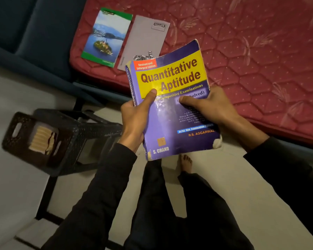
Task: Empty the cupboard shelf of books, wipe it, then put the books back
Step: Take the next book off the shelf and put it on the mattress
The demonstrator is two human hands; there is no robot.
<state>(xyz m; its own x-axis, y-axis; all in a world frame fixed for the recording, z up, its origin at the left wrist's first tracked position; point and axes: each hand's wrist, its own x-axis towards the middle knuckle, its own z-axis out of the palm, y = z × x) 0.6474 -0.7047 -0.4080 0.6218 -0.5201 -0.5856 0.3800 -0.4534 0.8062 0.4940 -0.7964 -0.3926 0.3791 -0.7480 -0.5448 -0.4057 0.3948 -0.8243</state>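
Nearest the camera, at 6 o'clock, two legs in dark trousers [179, 210] stood on the pale tiled floor [233, 177], and one bare foot [185, 163] showed just under the book's lower edge. Two forearms in dark long sleeves [101, 181] rose from the bottom of the view toward the centre.

At the centre, one thick purple and yellow paperback book titled "Quantitative Aptitude" [170, 109] was held in the air above the floor, cover up, tilted toward 1 o'clock, its corners worn and curled. The left hand [134, 116] gripped the spine side, thumb pressed on the yellow title band, the other fingers hidden under the book. The right hand [210, 107] gripped the opposite edge, thumb laid across the cover over part of the small print, fingers wrapped behind. The two hands and the book hid a stretch of floor and the near edge of the bed.

At 9 o'clock, well apart from the book, one dark woven plastic stool [61, 139] stood on the floor with a pale striped object on its seat, too blurred to tell what.

Farther off, from 12 to 3 o'clock, one red quilted mattress [251, 60] with a leaf pattern lay on a dark blue bed frame [43, 42]. On the mattress at 11 o'clock lay two flat items side by side, touching or nearly so: one green-edged booklet with a lake-and-island picture [105, 37] and one plain grey notebook [143, 38], whose lower corner the held book covered.
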